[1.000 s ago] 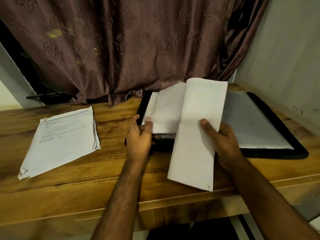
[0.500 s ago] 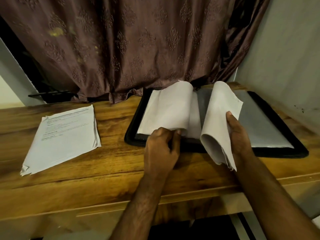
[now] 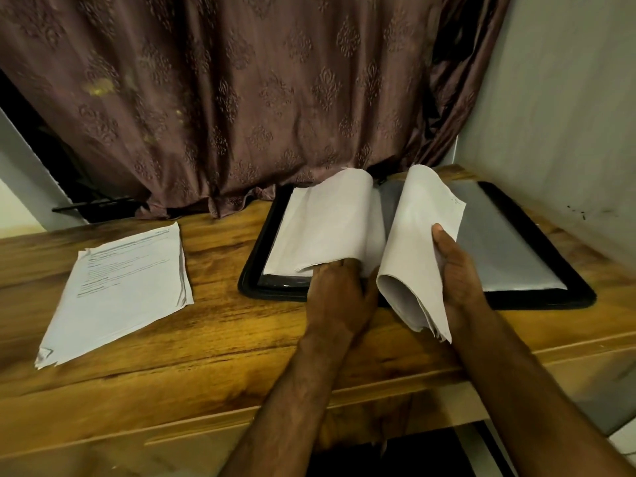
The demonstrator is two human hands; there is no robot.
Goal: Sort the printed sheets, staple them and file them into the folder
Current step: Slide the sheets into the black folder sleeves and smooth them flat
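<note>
A black folder [image 3: 537, 297] lies open on the wooden desk at the right, with grey clear sleeves inside. My right hand [image 3: 457, 270] grips a curled bundle of white sheets [image 3: 416, 249] standing up over the folder's middle. My left hand [image 3: 339, 290] holds the lower edge of another set of white sheets [image 3: 327, 225] turned over onto the folder's left half; its fingertips are hidden under the paper. A separate stack of printed sheets [image 3: 120, 287] lies flat on the desk at the left, apart from both hands.
The wooden desk [image 3: 223, 339] has its front edge close to me. A brown patterned curtain [image 3: 241, 98] hangs behind it. A pale wall [image 3: 568, 115] runs along the right side, close to the folder.
The bundle in my right hand has swung up from hanging over the desk's front edge and curled over the folder. My left hand moved right, from the folder's left edge to its middle.
</note>
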